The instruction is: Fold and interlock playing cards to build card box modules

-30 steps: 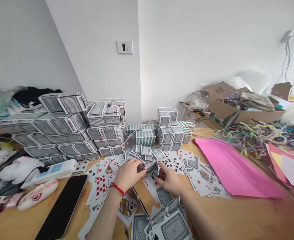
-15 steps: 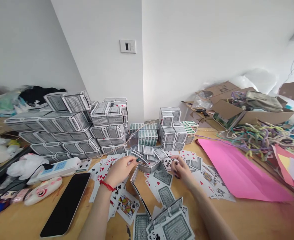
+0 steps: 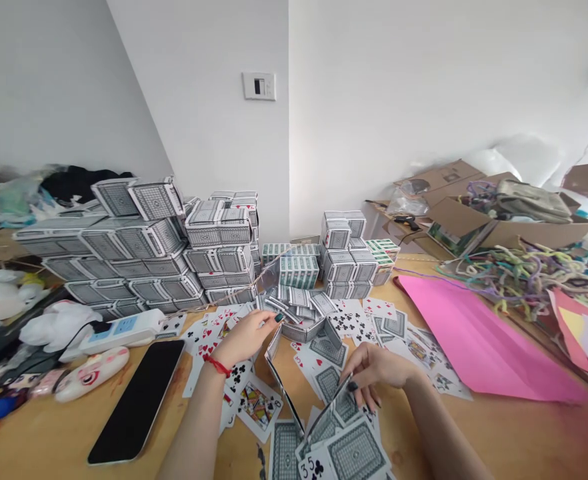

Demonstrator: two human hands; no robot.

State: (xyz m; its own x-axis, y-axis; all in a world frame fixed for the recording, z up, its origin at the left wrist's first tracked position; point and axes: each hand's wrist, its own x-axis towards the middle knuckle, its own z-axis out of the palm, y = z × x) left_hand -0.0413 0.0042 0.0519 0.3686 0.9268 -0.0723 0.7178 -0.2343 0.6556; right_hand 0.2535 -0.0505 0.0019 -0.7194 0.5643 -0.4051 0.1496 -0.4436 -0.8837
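Loose playing cards (image 3: 374, 327) lie scattered over the wooden table (image 3: 499, 433), some face up, some showing grey patterned backs. My left hand (image 3: 247, 337) reaches forward with its fingertips pinched on the card pile (image 3: 294, 313) at the middle. My right hand (image 3: 374, 370) is nearer me, fingers curled down on a leaning card (image 3: 341, 403) in the fanned heap (image 3: 339, 447) at the bottom. A strip of cards standing on edge (image 3: 281, 387) runs between my hands.
Stacks of boxed card decks (image 3: 139, 253) rise at the back left, with smaller stacks (image 3: 347, 257) at centre. A black phone (image 3: 137, 400), a white device (image 3: 119, 331) and plush toys (image 3: 91, 373) lie left. Pink paper (image 3: 469, 340), tangled pipe cleaners (image 3: 524, 270) and cardboard boxes (image 3: 494, 220) fill the right.
My right hand has drawn back from the centre pile toward me, down onto the fanned cards. My left hand stays at the centre pile. The view has shifted slightly.
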